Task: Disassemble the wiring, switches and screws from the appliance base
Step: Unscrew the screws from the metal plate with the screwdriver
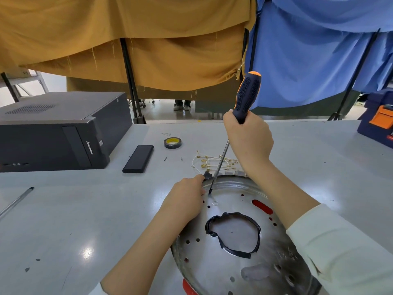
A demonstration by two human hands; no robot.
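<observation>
The round metal appliance base [238, 271] lies on the grey table, with a black-edged opening in its middle. My right hand [248, 139] grips a black-and-orange screwdriver [246, 96]; its shaft slants down and its tip sits on a screw [209, 194] near the base's far-left rim. My left hand [185, 199] holds that rim, fingers curled at a small black part [207, 174] on the edge. A bundle of white wires with brass terminals [214, 161] lies just behind the base.
A black computer case [59, 130] stands at the left. A black flat box [138, 159], a roll of black tape [172, 143] and loose small screws [165, 159] lie behind. A thin rod [16, 202] rests at the far left. A dark toolbox [378, 118] sits right.
</observation>
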